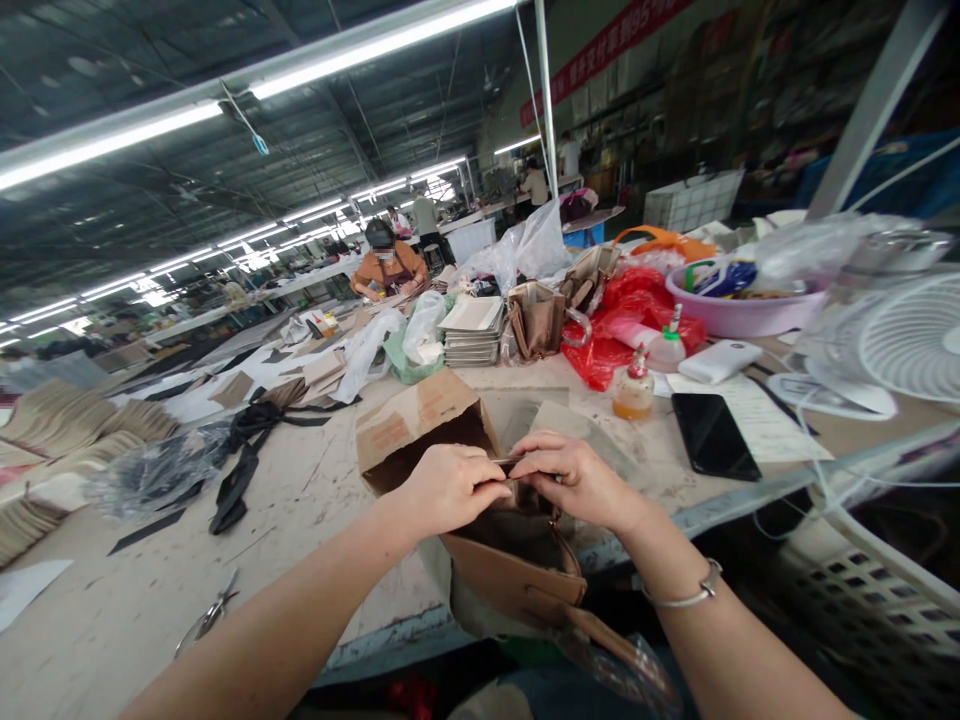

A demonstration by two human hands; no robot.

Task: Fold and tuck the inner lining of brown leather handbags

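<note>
A tan handbag (pixel 499 575) lies tilted at the table's front edge, its opening facing up and its handle hanging over the edge in clear wrap. My left hand (pixel 454 487) pinches a thin brown edge at the bag's upper side, fingers closed. Close beside it, my right hand (pixel 574 475) grips the same edge between thumb and fingers. The fingers hide most of that edge. Just behind my left hand stands an open cardboard box (pixel 420 412). A metal bracelet (pixel 694 590) circles my right wrist.
At right lie a black phone (pixel 715 436), a glue bottle (pixel 634 388), a purple basin (pixel 750 312) and a white fan (pixel 911 335). Scissors (pixel 208 615) and black straps (pixel 238 480) lie at left. Stacked panels (pixel 472 330) stand behind. A co-worker (pixel 388 262) sits across the table.
</note>
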